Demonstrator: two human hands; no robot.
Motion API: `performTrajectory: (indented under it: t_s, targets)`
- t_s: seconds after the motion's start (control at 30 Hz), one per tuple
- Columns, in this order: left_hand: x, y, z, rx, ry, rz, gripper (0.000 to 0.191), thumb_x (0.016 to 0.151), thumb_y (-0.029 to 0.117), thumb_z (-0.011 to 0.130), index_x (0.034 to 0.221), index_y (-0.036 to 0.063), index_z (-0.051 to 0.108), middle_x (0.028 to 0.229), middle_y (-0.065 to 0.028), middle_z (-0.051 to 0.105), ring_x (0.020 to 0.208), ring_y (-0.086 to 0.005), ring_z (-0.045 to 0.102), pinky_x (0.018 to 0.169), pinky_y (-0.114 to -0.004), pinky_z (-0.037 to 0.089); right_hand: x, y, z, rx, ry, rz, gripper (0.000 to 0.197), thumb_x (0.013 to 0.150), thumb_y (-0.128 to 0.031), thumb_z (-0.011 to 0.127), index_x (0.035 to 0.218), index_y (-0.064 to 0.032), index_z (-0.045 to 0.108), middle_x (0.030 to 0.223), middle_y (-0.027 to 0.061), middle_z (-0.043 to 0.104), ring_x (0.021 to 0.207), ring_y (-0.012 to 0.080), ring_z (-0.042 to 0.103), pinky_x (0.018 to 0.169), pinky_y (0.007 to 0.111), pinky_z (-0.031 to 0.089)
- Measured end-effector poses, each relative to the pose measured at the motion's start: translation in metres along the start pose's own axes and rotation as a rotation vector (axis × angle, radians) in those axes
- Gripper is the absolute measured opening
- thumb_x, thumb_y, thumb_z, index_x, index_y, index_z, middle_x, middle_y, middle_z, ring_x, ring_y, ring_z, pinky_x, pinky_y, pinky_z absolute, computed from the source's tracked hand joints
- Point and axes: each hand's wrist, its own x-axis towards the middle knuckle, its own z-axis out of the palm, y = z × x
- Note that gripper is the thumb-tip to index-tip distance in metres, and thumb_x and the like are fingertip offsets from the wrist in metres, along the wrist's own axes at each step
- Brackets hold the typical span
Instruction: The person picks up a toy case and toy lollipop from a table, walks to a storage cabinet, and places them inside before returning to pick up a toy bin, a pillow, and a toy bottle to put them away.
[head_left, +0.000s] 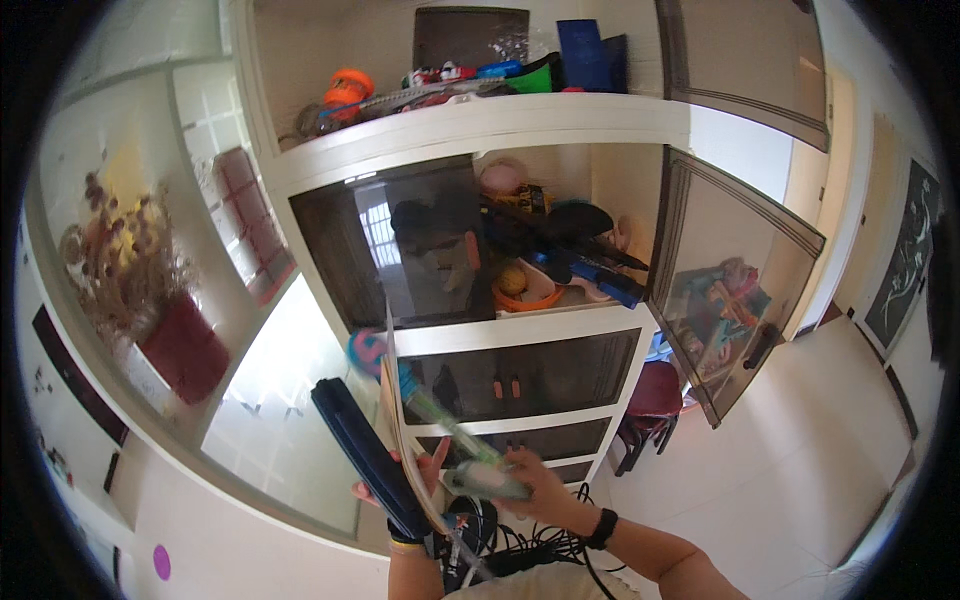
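Observation:
My left hand (429, 469) grips a long dark blue case (367, 454) together with some thin flat sheets or a booklet (401, 442), seen nearly edge-on. My right hand (544, 491) is closed around the pale grey handle of a toy wand (450, 427). The wand has a greenish clear shaft and a blue and pink head, partly behind the sheets. Both hands are in front of a white cabinet (480, 124) with dark glass doors. Its middle compartment stands open and holds a blue and black toy (592, 274), an orange basket (529, 304) and a yellow ball (512, 281).
On the upper shelf are an orange toy (349, 90), a green piece (534, 79) and blue boxes (581, 56). An open glass door (731, 300) juts out to the right. A dark red stool (654, 390) stands beside the cabinet. Black cables (555, 544) lie below my hands.

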Motion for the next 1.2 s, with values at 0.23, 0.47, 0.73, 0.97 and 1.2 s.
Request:
performTrajectory:
  t_s: [0.23, 0.47, 0.73, 0.97, 1.2]
  targets:
    - [-0.037, 0.03, -0.009, 0.207, 0.256, -0.024, 0.071, 0.067, 0.053, 0.05, 0.115, 0.001, 0.052, 0.109, -0.02, 0.056, 0.101, -0.0321, 0.053, 0.096, -0.046, 0.032, 0.001, 0.025, 0.053, 0.162, -0.246, 0.059, 0.042, 0.074, -0.019, 0.067, 0.106, 0.0043, 0.053, 0.121, 0.0187, 0.033, 0.108, 0.0321, 0.042, 0.09, 0.035, 0.041]
    - [-0.038, 0.038, 0.013, 0.08, 0.213, -0.022, 0.075, 0.063, 0.04, 0.054, 0.12, -0.0077, 0.042, 0.119, -0.0248, 0.048, 0.108, -0.038, 0.049, 0.096, -0.051, 0.035, 0.009, 0.031, 0.064, -0.093, -0.263, -0.368, 0.033, 0.079, -0.008, 0.054, 0.109, 0.0019, 0.049, 0.121, 0.0182, 0.039, 0.113, 0.0328, 0.04, 0.095, 0.035, 0.036]
    - [-0.036, 0.076, 0.049, 0.231, 0.11, -0.134, 0.076, 0.065, 0.035, 0.058, 0.128, -0.0014, 0.035, 0.131, -0.0289, 0.032, 0.115, -0.0441, 0.04, 0.098, -0.054, 0.029, -0.002, 0.048, 0.009, 0.282, -0.246, -0.164, 0.036, 0.077, -0.018, 0.063, 0.108, -0.0026, 0.054, 0.128, 0.0147, 0.04, 0.117, 0.0303, 0.038, 0.096, 0.036, 0.034]
    - [-0.081, 0.109, 0.08, 0.476, 0.448, -0.113, 0.075, 0.062, 0.02, 0.065, 0.126, -0.0028, 0.035, 0.125, -0.0218, 0.043, 0.109, -0.0365, 0.048, 0.096, -0.048, 0.036, 0.072, 0.158, -0.052, -0.09, 0.007, 0.349, 0.081, 0.064, -0.03, 0.075, 0.126, 0.0046, 0.034, 0.125, 0.0205, 0.042, 0.109, 0.0258, 0.048, 0.086, 0.036, 0.043]
    - [-0.139, 0.131, 0.099, 0.674, 0.771, -0.042, 0.075, 0.061, 0.018, 0.065, 0.126, -0.0028, 0.035, 0.124, -0.0213, 0.044, 0.109, -0.0358, 0.048, 0.095, -0.048, 0.036, 0.119, 0.197, -0.02, -0.048, 0.181, 0.343, 0.047, 0.069, -0.033, 0.069, 0.097, 0.0041, 0.061, 0.115, 0.0176, 0.046, 0.112, 0.0301, 0.043, 0.091, 0.038, 0.04]
